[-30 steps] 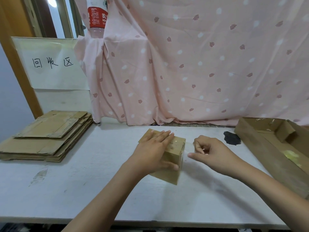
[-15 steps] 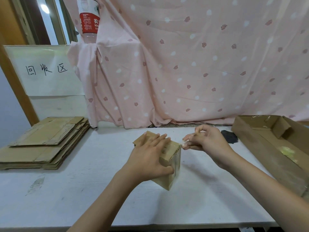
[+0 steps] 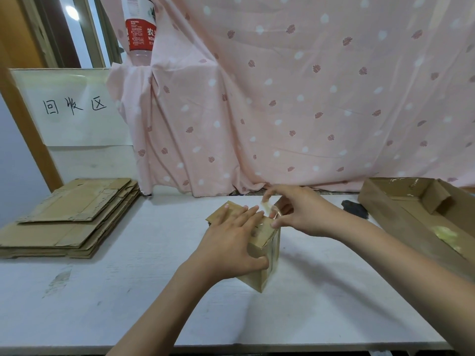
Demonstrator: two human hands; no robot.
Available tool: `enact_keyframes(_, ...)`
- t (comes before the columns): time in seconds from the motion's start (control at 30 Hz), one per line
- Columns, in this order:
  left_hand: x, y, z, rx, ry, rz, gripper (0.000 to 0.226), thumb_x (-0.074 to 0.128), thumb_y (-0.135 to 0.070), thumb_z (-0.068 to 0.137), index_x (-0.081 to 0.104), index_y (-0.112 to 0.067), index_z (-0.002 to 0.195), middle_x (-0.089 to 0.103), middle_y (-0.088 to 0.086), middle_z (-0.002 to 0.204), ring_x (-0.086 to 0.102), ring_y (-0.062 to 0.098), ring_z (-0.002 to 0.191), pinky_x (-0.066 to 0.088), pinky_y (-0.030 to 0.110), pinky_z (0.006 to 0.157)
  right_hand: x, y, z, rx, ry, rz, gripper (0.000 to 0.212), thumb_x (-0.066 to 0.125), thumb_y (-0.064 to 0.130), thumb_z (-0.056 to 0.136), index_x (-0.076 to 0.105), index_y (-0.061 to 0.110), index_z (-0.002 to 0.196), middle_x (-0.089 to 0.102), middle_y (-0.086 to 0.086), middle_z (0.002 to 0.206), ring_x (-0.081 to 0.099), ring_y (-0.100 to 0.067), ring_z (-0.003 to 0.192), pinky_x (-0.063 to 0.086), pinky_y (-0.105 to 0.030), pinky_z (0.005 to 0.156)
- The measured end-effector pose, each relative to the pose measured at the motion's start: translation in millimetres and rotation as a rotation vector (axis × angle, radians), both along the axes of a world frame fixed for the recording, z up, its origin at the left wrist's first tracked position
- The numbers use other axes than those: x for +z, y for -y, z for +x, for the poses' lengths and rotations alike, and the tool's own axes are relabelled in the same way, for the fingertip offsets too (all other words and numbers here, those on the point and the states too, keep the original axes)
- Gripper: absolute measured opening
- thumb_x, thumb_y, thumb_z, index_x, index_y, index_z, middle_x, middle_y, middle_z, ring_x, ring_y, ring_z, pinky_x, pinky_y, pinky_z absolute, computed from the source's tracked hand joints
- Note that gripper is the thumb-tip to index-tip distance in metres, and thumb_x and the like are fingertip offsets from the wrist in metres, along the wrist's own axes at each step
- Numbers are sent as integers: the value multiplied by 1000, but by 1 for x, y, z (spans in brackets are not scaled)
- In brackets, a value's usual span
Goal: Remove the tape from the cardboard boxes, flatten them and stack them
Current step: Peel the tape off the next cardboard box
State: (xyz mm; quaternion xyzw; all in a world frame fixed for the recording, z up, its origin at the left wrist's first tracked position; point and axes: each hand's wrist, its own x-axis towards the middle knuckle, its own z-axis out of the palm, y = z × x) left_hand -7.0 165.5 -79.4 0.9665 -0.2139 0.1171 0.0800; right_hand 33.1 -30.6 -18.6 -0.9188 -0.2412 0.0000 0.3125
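Head view: a person is working at a white table (image 3: 128, 291); both bare forearms are reaching in from below
Box (image 3: 266, 255): sitting near the table's middle, one corner pointing toward the camera; still unflattened
Left hand (image 3: 231, 242): lying flat on the box's top, fingers spread, thumb pressing against the near side; holding it down, not closing around it
Right hand (image 3: 300, 211): hovering just behind the box's far right corner; fingers are pinching a strip of clear tape (image 3: 268, 208)
Tape: rising from the box's top edge, curling between the pinching fingers
Stack (image 3: 69, 219): flattened cardboard is lying at the table's left end, well apart from the box
Tray (image 3: 385, 201): an open cardboard tray is sitting along the right edge
Backdrop: a pink curtain (image 3: 295, 98) is hanging behind the table
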Motion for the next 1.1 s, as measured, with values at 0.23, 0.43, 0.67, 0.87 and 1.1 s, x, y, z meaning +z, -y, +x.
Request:
enact_keyframes(0.23, -1, 1, 3, 11, 11, 28, 99, 42, -65, 74, 14, -23, 158, 9, -9, 166, 2, 6, 151, -6, 40, 123, -6, -5, 2, 107, 243, -129, 26, 66, 5, 88, 71, 21, 108, 67, 8, 84, 62, -5, 80, 51, -27, 76)
enact_keyframes(0.43, -4, -1, -1, 6, 31, 14, 98, 50, -62, 80, 7, -24, 159, 5, -10, 166, -1, 5, 151, -8, 37, 123, -8, -1, 5, -50, 49, 153, 23, 64, 1, 89, 71, 19, 100, 68, 1, 86, 72, -16, 64, 60, -30, 72)
enact_keyframes(0.67, -1, 0, -4, 19, 21, -16, 107, 52, -61, 82, -7, -15, 158, 4, -3, 166, -3, 4, 151, -10, 34, 122, -13, -2, 8, -188, -156, 475, 20, 63, -9, 90, 70, 7, 100, 62, -14, 82, 69, -26, 61, 57, -24, 58)
enact_keyframes(0.87, -1, 2, -4, 27, 20, 1, 107, 52, -63, 83, -7, -14, 158, 4, -2, 166, -3, 5, 151, -10, 35, 122, -31, -4, 12, -340, -239, 657, 19, 60, -9, 91, 68, 4, 102, 66, -23, 85, 71, -30, 71, 63, -42, 76)
enact_keyframes(1.1, -2, 5, -2, 39, 14, 17, 105, 46, -64, 82, -3, -13, 159, 4, -1, 167, -2, 5, 151, -9, 37, 122, -49, -22, 14, -556, -133, 743, 31, 55, -8, 85, 69, 18, 94, 68, -11, 78, 74, -30, 72, 61, -54, 77)
